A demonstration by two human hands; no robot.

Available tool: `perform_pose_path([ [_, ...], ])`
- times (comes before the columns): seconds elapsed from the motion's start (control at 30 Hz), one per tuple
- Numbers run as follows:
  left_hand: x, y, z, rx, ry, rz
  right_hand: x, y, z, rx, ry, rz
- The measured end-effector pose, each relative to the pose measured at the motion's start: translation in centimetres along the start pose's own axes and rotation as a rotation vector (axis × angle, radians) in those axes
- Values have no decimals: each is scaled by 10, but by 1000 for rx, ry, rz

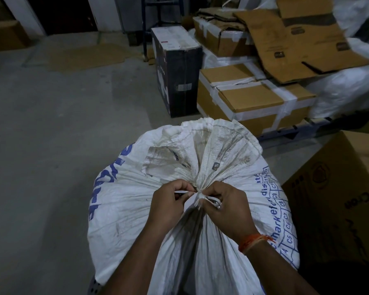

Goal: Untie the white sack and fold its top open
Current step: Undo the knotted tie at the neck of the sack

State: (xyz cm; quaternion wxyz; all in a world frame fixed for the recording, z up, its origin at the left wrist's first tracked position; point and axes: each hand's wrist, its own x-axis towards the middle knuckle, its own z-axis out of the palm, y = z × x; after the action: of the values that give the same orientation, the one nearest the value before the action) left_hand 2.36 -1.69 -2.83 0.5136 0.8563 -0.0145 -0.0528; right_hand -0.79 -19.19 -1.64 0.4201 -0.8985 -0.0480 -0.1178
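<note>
A big white sack with blue letters is seen standing on the grey floor, close in front of the person. Its top is bunched and tied with a white string. The string is pinched by the curled fingers of the left hand and the right hand. Taped cardboard boxes are stacked behind the sack.

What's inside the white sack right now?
Nothing of the contents shows. The white sack is bulging but its neck is still gathered and tied; the left hand and right hand pinch the tie strip at the knot.
</note>
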Motion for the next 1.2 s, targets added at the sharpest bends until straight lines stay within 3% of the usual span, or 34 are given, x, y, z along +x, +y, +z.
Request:
perform_pose_path([
  [1.2,-2,-1,3,-91,-31,5,0,-1,1,19,2,16],
])
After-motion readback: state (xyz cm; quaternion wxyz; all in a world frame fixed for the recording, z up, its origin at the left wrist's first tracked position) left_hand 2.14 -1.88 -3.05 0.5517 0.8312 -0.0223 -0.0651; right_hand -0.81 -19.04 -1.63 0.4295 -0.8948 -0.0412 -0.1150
